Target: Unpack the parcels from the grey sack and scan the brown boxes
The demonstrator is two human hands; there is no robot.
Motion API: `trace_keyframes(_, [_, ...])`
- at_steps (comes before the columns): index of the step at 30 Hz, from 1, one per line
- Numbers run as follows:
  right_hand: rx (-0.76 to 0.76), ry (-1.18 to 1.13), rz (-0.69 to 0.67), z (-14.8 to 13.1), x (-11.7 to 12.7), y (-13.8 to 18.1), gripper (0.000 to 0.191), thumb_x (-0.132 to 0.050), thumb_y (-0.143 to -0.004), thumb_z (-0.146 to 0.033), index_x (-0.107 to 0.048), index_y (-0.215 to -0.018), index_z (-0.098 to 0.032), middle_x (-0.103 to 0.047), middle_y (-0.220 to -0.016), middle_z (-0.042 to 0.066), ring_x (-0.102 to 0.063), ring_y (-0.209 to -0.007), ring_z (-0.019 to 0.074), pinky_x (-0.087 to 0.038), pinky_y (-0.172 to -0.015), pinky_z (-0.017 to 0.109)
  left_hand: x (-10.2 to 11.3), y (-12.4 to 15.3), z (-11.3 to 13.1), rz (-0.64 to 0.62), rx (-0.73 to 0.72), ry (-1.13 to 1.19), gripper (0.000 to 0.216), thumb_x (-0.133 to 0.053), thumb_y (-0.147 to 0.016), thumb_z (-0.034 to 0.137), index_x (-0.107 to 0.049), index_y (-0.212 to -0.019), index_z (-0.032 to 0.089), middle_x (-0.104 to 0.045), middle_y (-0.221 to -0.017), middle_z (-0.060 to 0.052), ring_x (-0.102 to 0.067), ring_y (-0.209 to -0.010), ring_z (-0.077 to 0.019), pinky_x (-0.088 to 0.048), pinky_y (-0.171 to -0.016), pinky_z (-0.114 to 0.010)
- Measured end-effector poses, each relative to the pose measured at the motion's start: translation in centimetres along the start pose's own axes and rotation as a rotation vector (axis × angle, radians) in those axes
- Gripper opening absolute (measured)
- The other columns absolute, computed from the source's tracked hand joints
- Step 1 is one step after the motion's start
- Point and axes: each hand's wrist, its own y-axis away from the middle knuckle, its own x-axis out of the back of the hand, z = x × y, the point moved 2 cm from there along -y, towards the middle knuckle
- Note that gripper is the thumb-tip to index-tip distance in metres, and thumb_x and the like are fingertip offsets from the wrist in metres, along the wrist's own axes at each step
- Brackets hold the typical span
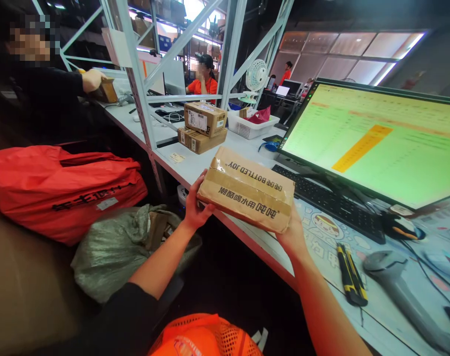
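Note:
A taped brown cardboard box (243, 189) with upside-down "BOTTLED JOY" print is held between both hands at the desk's edge. My left hand (197, 203) grips its left end, fingers behind and thumb at the lower corner. At the right end, my right hand (292, 237) closes on the near corner; most of its fingers are hidden beneath or behind the box. Right of that hand, a black and yellow utility knife (351, 277) lies on the printed desk mat, beside a grey barcode scanner (399, 291).
Two stacked parcels (204, 126), a white basket (250, 126) and a small fan (256, 75) stand beyond. A keyboard (329, 198) lies before the monitor (373, 138). On the left are a red bag (62, 188), a grey-green sack (113, 252) and a co-worker in black (43, 104).

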Motion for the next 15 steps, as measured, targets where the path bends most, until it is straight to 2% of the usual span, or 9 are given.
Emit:
trace_keyframes(4, [-0.021, -0.086, -0.064, 0.5, -0.1, -0.4, 0.067, -0.089, -0.065, -0.041, -0.065, -0.125, -0.024, -0.07, -0.127, 0.01, -0.066, -0.116, 0.0347, -0.056, -0.102, 0.054, 0.3, 0.1, 0.2, -0.02, -0.064, -0.02, 0.085, -0.07, -0.081, 0.072, -0.049, -0.148, 0.024, -0.047, -0.154, -0.02, -0.038, -0.149, -0.0409, -0.031, -0.123, -0.055])
trace_keyframes(6, [-0.102, -0.217, -0.078, 0.8, -0.2, -0.3, 0.069, -0.088, -0.068, -0.045, -0.064, -0.129, -0.027, -0.069, -0.131, 0.008, -0.065, -0.121, 0.0331, -0.054, -0.106, 0.053, 0.4, -0.1, 0.6, -0.047, -0.146, -0.013, 0.079, -0.071, -0.085, 0.064, -0.046, -0.15, 0.027, -0.045, -0.157, -0.019, -0.037, -0.151, -0.0394, -0.032, -0.123, -0.056])
trace_keyframes(8, [-0.194, -0.357, -0.079, 0.9, -0.4, -0.1, 0.059, -0.076, -0.08, -0.056, -0.063, -0.132, -0.031, -0.069, -0.132, 0.006, -0.065, -0.123, 0.0309, -0.055, -0.105, 0.051, 0.5, -0.5, 1.3, -0.074, -0.22, -0.025, 0.074, -0.07, -0.089, 0.057, -0.043, -0.153, 0.029, -0.044, -0.159, -0.018, -0.037, -0.152, -0.0378, -0.033, -0.123, -0.057])
trace_keyframes(10, [-0.272, -0.46, -0.094, 0.8, -0.5, 0.2, 0.056, -0.056, -0.091, -0.069, -0.064, -0.132, -0.032, -0.071, -0.13, 0.005, -0.066, -0.122, 0.0306, -0.058, -0.101, 0.051, 0.5, -1.0, 2.2, -0.105, -0.306, -0.064, 0.073, -0.069, -0.092, 0.052, -0.041, -0.155, 0.03, -0.043, -0.16, -0.017, -0.039, -0.151, -0.0368, -0.036, -0.121, -0.058])
trace_keyframes(12, [-0.355, -0.554, -0.13, 0.7, -0.7, 0.4, 0.066, -0.045, -0.092, -0.079, -0.064, -0.133, -0.031, -0.072, -0.128, 0.007, -0.066, -0.122, 0.032, -0.058, -0.099, 0.053, 0.5, -1.3, 3.4, -0.136, -0.438, -0.125, 0.075, -0.07, -0.091, 0.051, -0.04, -0.156, 0.029, -0.043, -0.161, -0.017, -0.041, -0.149, -0.0364, -0.038, -0.119, -0.06])
trace_keyframes(15, [-0.472, -0.687, -0.182, 1.1, -0.7, 0.5, 0.08, -0.049, -0.083, -0.089, -0.063, -0.134, -0.029, -0.07, -0.132, 0.008, -0.062, -0.128, 0.0338, -0.056, -0.103, 0.053, -0.1, -1.2, 5.8, -0.216, -0.634, -0.216, 0.071, -0.07, -0.092, 0.049, -0.044, -0.154, 0.027, -0.044, -0.161, -0.014, -0.041, -0.15, -0.0351, -0.041, -0.119, -0.058])
